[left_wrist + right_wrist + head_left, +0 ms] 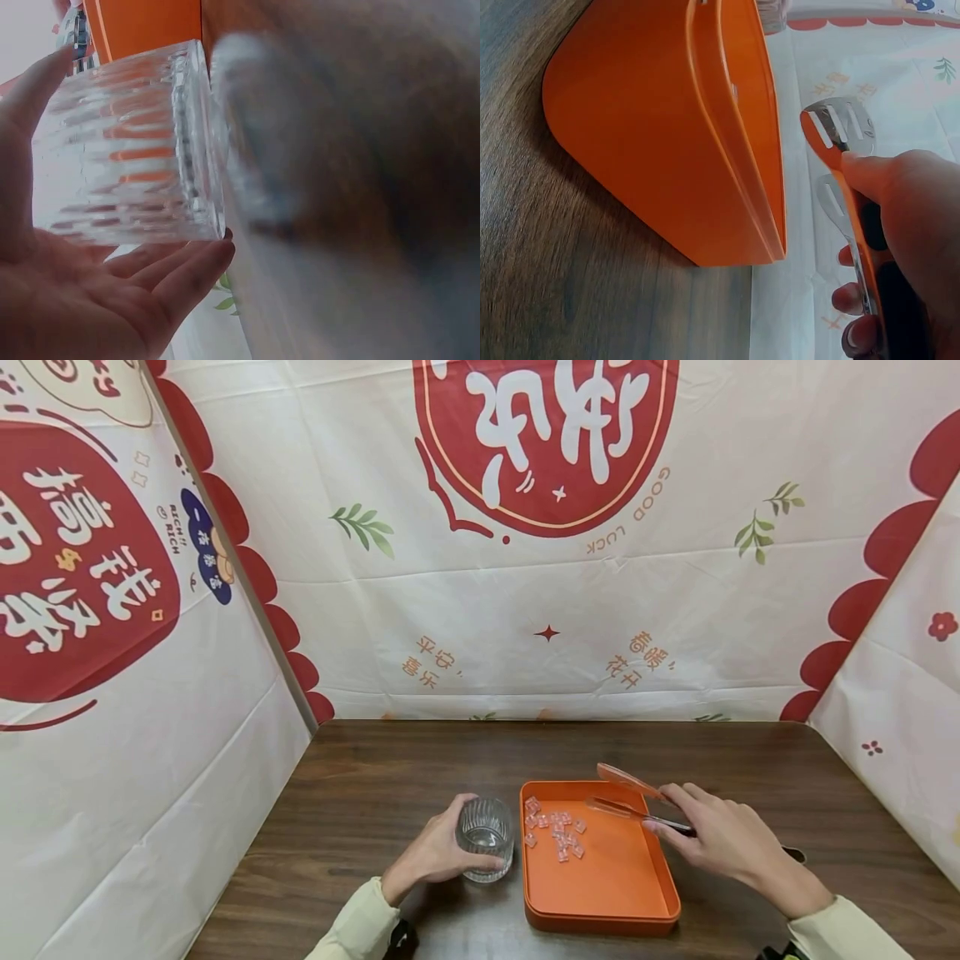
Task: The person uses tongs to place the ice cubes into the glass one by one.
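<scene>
My left hand (pixel 442 850) is curled round a clear ribbed glass (pixel 486 839), which stands upright on the table just left of an orange tray (pixel 600 893). In the left wrist view the thumb and fingers of the hand (pixel 90 300) lie on either side of the glass (pixel 135 150). My right hand (pixel 731 839) grips metal tongs (pixel 671 825) with black handles, their two ends apart over the tray's right part. The right wrist view shows the hand (pixel 907 225) round the tongs (pixel 855 217) beside the tray wall (pixel 645 135). Small clear cubes (pixel 561 835) lie in the tray's left half.
The dark wooden table (pixel 390 768) ends at a printed white cloth (pixel 480 610) behind it. Another cloth panel (pixel 150 777) hangs on the left, and one (pixel 900 693) on the right.
</scene>
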The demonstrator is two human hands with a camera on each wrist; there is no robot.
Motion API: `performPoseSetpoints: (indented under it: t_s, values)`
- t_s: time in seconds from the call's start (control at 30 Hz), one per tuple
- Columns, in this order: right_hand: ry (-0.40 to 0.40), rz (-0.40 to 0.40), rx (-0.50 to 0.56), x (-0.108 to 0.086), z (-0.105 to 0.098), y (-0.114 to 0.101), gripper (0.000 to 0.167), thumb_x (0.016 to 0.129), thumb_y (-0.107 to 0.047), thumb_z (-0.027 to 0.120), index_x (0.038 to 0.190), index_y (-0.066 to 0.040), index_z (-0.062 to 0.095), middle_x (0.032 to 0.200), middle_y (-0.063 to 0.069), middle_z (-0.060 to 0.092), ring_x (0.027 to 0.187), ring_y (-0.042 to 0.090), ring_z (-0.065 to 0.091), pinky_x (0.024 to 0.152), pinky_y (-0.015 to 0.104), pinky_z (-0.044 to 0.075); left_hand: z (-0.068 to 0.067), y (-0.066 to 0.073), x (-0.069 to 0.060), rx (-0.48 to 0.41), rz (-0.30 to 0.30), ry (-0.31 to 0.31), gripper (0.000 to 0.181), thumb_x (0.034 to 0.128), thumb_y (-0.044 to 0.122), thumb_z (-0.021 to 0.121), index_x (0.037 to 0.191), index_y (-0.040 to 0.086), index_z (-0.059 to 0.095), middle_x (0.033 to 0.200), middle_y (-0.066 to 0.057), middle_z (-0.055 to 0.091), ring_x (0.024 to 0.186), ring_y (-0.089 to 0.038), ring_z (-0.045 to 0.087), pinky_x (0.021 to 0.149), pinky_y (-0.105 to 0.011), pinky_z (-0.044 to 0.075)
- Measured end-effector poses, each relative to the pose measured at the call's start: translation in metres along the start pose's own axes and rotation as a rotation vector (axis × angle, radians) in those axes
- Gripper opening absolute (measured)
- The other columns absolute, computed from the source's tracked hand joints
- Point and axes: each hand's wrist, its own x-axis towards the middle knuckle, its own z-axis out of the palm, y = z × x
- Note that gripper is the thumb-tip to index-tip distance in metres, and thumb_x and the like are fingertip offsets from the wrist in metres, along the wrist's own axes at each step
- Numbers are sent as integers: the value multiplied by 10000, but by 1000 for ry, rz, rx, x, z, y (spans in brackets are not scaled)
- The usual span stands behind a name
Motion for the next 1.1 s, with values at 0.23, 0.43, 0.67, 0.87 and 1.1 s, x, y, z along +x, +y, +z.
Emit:
performPoseSetpoints:
  t_s: [0.23, 0.43, 0.67, 0.87, 1.1]
  values:
    - [-26, 0, 7, 1, 1, -5, 575, 854, -591, 677, 1197, -131, 645, 1101, 105, 698, 786, 266, 694, 641, 500, 550, 3, -1, 0, -23, -5, 42, 857, 624, 513, 903, 1301, 173, 503, 1084, -83, 696, 944, -214, 673, 811, -374, 540]
    - [0, -23, -16, 2, 4, -8, 580, 848, -592, 682, 1218, -147, 643, 1083, 97, 701, 780, 273, 696, 609, 489, 541, 3, -1, 2, -28, -2, 48, 822, 606, 494, 919, 1233, 146, 515, 1050, -75, 689, 926, -212, 663, 798, -357, 537]
    - [36, -87, -47, 4, 7, -11, 549, 842, -550, 710, 1222, -158, 656, 1034, 69, 705, 677, 222, 669, 538, 421, 516, 3, -2, 4, -26, 5, -1, 854, 625, 463, 919, 1289, 152, 480, 1087, -82, 670, 959, -219, 649, 812, -356, 527]
    - [32, -108, -68, 6, 6, -14, 521, 848, -546, 707, 1190, -155, 666, 982, 26, 699, 573, 123, 596, 469, 318, 444, 1, -1, 6, -21, 15, -17, 904, 632, 442, 920, 1369, 175, 471, 1132, -74, 663, 990, -225, 639, 834, -379, 518]
    - [21, -154, -123, 10, 8, -20, 498, 851, -559, 696, 1142, -155, 675, 883, -15, 694, 517, 70, 535, 432, 262, 391, 2, -1, 7, -21, 29, -6, 838, 631, 438, 922, 1307, 175, 502, 1100, -50, 671, 962, -192, 643, 827, -342, 522]
